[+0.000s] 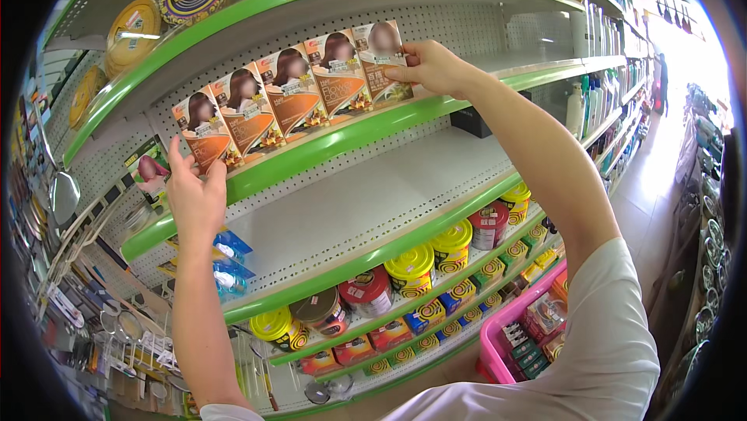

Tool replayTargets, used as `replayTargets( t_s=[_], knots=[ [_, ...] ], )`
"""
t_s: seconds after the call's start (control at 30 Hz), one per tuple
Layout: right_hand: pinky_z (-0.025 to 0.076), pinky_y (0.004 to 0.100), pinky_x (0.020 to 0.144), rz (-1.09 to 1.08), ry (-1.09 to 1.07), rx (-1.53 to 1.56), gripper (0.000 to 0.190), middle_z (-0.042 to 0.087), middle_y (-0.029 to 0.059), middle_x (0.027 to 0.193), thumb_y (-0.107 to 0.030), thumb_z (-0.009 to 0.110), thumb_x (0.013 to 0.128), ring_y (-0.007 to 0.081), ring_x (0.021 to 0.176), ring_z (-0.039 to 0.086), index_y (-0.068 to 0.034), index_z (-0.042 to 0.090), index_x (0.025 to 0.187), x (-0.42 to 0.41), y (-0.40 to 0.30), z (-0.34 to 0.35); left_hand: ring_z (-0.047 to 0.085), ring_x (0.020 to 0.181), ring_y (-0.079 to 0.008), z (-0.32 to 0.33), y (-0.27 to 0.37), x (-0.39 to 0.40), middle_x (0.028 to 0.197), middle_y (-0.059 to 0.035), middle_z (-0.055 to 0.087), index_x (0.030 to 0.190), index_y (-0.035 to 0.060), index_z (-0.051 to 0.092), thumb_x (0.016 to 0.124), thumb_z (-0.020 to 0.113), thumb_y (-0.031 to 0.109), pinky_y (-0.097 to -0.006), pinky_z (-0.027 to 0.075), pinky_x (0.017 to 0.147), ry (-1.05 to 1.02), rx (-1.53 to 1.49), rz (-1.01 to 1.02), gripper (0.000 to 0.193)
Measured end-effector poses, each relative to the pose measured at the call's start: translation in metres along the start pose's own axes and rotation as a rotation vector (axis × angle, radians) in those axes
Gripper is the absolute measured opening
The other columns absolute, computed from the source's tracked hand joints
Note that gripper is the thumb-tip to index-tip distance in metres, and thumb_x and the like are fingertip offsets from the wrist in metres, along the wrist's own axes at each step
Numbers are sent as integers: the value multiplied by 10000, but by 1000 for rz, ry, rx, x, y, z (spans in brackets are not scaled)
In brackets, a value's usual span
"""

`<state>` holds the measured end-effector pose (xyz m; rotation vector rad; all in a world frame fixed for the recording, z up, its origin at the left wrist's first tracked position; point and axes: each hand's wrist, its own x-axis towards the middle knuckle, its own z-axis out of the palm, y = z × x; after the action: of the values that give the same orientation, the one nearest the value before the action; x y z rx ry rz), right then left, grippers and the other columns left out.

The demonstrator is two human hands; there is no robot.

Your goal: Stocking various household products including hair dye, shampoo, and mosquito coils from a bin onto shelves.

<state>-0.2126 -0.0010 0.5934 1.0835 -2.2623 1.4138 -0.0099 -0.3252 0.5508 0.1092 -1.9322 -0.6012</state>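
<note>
A row of orange-and-white hair colour boxes stands upright side by side on a green-edged shelf. At the row's right end, my right hand [429, 68] grips the right edge of a brown-and-white hair colour box [382, 62], thumb on its front. My left hand [198, 187] is at the lower part of the leftmost orange hair colour box [204, 123], fingers spread around its left side and lower front. Whether it presses on the box is not clear. Between the two end boxes stand several matching hair colour boxes [292, 94]. Left of my left hand leans a green hair product box [150, 173].
Beneath is a white shelf [362, 187] with a black box [471, 122] at its far right. Lower shelves hold yellow tubs [409, 266], red tins [366, 292] and small cartons. A pink basket [493, 357] of packaged goods stands at lower right. Utensils hang at left.
</note>
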Motion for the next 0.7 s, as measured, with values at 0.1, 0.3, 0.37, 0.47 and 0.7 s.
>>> replayTargets(
  t_s=[0.1, 0.3, 0.37, 0.47, 0.7],
  knots=[
    [474, 261, 783, 26, -5, -31, 369, 655, 46, 969, -172, 670, 853, 99, 863, 582, 3, 572, 1162, -2, -5, 1, 626, 911, -295, 1, -1, 0, 1125, -267, 578, 1376, -33, 290, 790, 612, 174, -356, 488, 804, -8, -40, -23, 699],
    [483, 274, 791, 7, 24, -82, 400, 657, 68, 965, -201, 689, 835, 116, 861, 589, 5, 580, 1160, 1, -7, 3, 614, 945, -281, 4, -10, 3, 1140, -273, 564, 1386, -27, 281, 805, 602, 167, -343, 486, 813, 21, 102, 41, 692],
    [489, 284, 775, 4, 25, -203, 442, 656, 86, 963, -246, 701, 821, 129, 849, 592, 8, 583, 1162, 3, -3, 2, 607, 957, -259, 4, -12, 5, 1159, -272, 557, 1399, -22, 261, 816, 600, 174, -333, 485, 815, -23, -101, 30, 702],
    [489, 295, 747, 7, 19, -233, 476, 654, 93, 941, -293, 709, 808, 140, 811, 589, 0, 588, 1163, 5, 2, -1, 608, 946, -224, 5, -11, 4, 1168, -225, 573, 1389, -41, 256, 822, 594, 165, -317, 481, 814, -42, -28, 37, 691],
    [473, 308, 706, -97, 23, -224, 476, 652, 95, 902, -324, 705, 798, 160, 777, 585, 9, 604, 1123, 1, -11, 9, 635, 956, -286, 10, -4, -2, 1063, -216, 634, 1313, -62, 363, 795, 606, 173, -355, 470, 860, 92, 97, 126, 618]
  ],
)
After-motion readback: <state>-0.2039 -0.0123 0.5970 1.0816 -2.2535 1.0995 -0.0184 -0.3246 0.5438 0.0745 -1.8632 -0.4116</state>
